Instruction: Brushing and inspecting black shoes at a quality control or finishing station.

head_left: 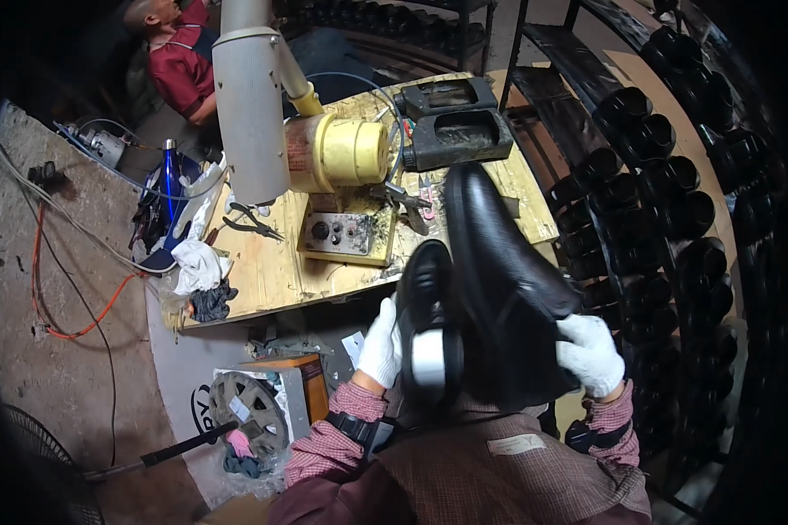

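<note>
In front of my chest I hold two black leather shoes, both with their toes pointing away from me. My left hand (380, 346), in a white knit glove, is closed on the side of the left shoe (427, 262). A blurred white patch shows at that shoe's heel end. The right shoe (490, 254) looks larger and nearer, with a tall, smooth upper. My right hand (592, 354), gloved too, grips it at the heel end, its fingertips partly hidden. Just beyond stands a wooden workbench (267, 280) with a yellow machine (350, 153) and a control box (340, 234).
Pliers (252, 223), cut-open black jugs (460, 140) and a blue bottle (171, 171) stand or lie on the bench. A grey lamp arm (249, 114) hangs over it. Racks of black shoes (652, 197) line the right. A person in red (179, 74) is at the far left.
</note>
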### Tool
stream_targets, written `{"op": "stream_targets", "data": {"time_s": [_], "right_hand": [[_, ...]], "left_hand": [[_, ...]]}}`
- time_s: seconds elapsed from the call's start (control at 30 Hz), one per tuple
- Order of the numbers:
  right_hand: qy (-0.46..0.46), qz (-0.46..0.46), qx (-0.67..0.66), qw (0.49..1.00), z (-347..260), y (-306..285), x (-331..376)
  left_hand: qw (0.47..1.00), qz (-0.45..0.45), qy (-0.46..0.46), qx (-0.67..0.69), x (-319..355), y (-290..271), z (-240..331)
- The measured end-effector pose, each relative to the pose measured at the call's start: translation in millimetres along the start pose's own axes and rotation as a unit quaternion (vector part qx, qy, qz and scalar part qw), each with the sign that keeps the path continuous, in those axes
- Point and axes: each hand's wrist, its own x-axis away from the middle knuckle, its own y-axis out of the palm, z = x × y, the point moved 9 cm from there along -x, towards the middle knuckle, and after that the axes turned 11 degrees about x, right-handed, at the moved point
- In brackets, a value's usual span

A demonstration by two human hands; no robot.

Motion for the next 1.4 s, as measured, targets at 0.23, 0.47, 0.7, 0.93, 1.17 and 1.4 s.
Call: {"op": "stream_targets", "data": {"time_s": [0.23,0.47,0.7,0.93,1.17,1.4], "right_hand": [[-0.14,0.006,0.015,0.99,-72,65,-32],[-0.29,0.072,0.131,0.945,-109,68,-22],[-0.232,-0.023,0.264,0.936,-69,99,9],[-0.112,0.17,0.247,0.947,-6,39,-46],[-0.097,0.078,0.409,0.904,105,37,-201],[-0.077,0.182,0.232,0.952,45,3,-207]], "left_hand": [[0.987,-0.128,0.075,-0.059,70,98,38],[0.975,-0.134,0.006,0.178,34,42,73],[0.976,-0.107,0.182,0.054,-8,44,146],[0.977,-0.126,0.172,0.019,9,65,160],[0.992,-0.091,0.076,0.043,34,28,122],[0.972,-0.184,-0.121,0.083,87,64,30]]}}
